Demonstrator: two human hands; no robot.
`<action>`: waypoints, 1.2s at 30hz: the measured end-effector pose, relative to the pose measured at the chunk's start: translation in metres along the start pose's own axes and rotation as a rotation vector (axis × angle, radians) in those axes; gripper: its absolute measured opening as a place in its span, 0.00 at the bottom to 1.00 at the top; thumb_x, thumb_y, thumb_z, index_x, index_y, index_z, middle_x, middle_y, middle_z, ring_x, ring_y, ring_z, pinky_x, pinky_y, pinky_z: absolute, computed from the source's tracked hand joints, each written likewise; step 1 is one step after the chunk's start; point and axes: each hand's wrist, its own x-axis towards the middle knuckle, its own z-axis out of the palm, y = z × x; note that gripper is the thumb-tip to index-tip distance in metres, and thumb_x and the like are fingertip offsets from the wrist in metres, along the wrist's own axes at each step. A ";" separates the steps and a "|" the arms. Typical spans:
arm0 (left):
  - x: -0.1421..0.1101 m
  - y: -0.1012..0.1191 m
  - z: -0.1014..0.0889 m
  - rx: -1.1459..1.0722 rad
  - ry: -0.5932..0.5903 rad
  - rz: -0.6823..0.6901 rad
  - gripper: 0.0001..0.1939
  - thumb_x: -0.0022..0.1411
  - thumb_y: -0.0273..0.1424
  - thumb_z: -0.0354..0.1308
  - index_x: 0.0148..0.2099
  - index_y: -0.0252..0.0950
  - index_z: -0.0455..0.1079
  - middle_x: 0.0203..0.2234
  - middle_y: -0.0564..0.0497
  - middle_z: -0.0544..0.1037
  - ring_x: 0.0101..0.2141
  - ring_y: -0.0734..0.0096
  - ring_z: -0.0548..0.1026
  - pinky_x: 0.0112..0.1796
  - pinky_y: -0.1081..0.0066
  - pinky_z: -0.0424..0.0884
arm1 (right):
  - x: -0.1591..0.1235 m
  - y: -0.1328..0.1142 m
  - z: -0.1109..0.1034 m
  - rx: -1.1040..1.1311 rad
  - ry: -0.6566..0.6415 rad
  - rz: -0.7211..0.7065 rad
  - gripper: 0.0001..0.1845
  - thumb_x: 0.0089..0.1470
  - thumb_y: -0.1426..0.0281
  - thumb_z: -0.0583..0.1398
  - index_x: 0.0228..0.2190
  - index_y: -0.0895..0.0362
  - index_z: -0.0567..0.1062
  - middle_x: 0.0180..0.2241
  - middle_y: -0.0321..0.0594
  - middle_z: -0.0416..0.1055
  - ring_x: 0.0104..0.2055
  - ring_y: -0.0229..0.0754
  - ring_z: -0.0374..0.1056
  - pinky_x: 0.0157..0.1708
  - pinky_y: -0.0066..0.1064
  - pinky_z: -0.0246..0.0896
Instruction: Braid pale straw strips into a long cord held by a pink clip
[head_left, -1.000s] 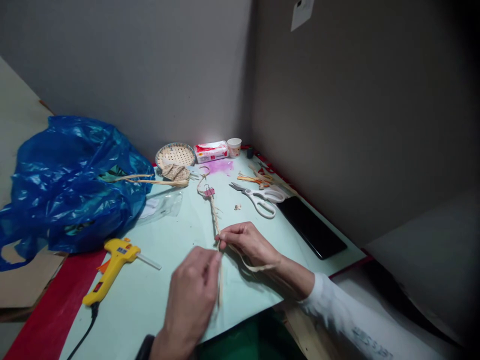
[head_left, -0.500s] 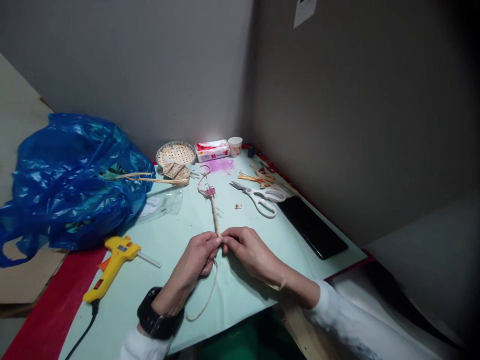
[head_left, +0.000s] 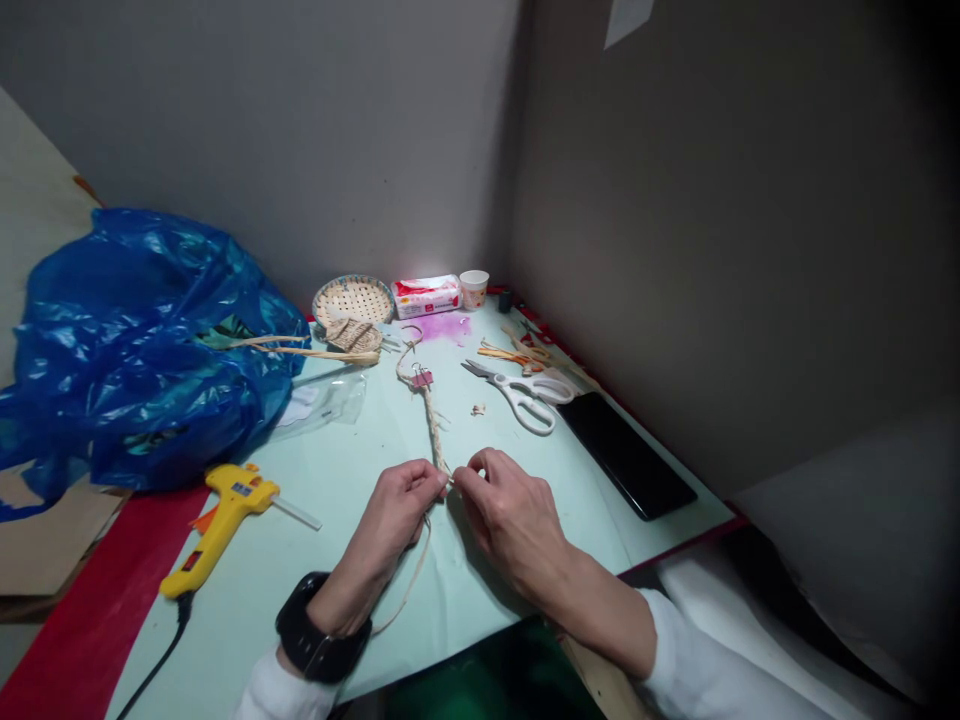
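A pale braided cord (head_left: 433, 425) runs toward me down the middle of the table, its far part gripped by a pink binder clip (head_left: 421, 378). My left hand (head_left: 405, 505) pinches the near end of the braid between thumb and forefinger. A loose strand (head_left: 411, 585) hangs from under that hand and curves toward the wrist. Just to the right, my right hand (head_left: 504, 500) has its fingertips closed on a strand at the same end of the braid. The exact crossing of the strands is hidden by the fingers.
A yellow glue gun (head_left: 229, 525) and a blue plastic bag (head_left: 157, 350) are on the left. White scissors (head_left: 525, 395) and a black phone (head_left: 628, 455) lie to the right. Behind stand a woven basket (head_left: 352, 300), a tissue pack (head_left: 426, 297) and a paper cup (head_left: 473, 290).
My right hand has turned more knuckles-up and drawn slightly right from the left fingertips. The left hand stays pinched at the braid's end. The view has shifted a little.
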 end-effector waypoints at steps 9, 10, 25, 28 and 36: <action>-0.004 0.003 -0.005 -0.193 -0.144 -0.076 0.14 0.57 0.38 0.59 0.27 0.35 0.61 0.15 0.63 0.54 0.16 0.85 0.45 0.15 0.80 0.41 | -0.013 -0.017 -0.001 -0.093 0.219 -0.277 0.13 0.59 0.81 0.50 0.30 0.62 0.73 0.25 0.40 0.65 0.27 0.40 0.56 0.25 0.33 0.47; -0.004 0.002 -0.006 -0.221 -0.164 -0.078 0.14 0.57 0.38 0.59 0.28 0.34 0.62 0.16 0.63 0.55 0.16 0.85 0.46 0.15 0.80 0.41 | -0.015 -0.018 0.001 -0.106 0.224 -0.292 0.14 0.59 0.82 0.50 0.29 0.62 0.73 0.24 0.40 0.64 0.27 0.40 0.56 0.25 0.33 0.47; -0.010 0.005 -0.009 -0.085 -0.127 -0.060 0.11 0.59 0.37 0.57 0.32 0.34 0.64 0.18 0.61 0.57 0.19 0.82 0.49 0.18 0.79 0.42 | 0.032 0.011 -0.040 0.388 -0.332 0.063 0.13 0.62 0.64 0.53 0.39 0.60 0.73 0.34 0.44 0.73 0.35 0.42 0.66 0.35 0.31 0.57; -0.011 0.004 -0.010 -0.025 -0.103 -0.062 0.11 0.59 0.38 0.56 0.32 0.35 0.63 0.17 0.62 0.56 0.18 0.81 0.48 0.19 0.77 0.42 | 0.043 0.015 -0.019 0.658 -0.557 0.118 0.16 0.61 0.60 0.53 0.31 0.59 0.72 0.26 0.37 0.69 0.28 0.37 0.62 0.28 0.26 0.53; -0.020 0.009 -0.007 0.531 0.039 0.196 0.13 0.63 0.38 0.49 0.30 0.36 0.66 0.19 0.56 0.63 0.24 0.72 0.61 0.28 0.71 0.56 | 0.032 0.017 0.011 0.886 -0.429 0.263 0.18 0.57 0.65 0.54 0.18 0.59 0.63 0.18 0.30 0.50 0.24 0.32 0.47 0.23 0.26 0.42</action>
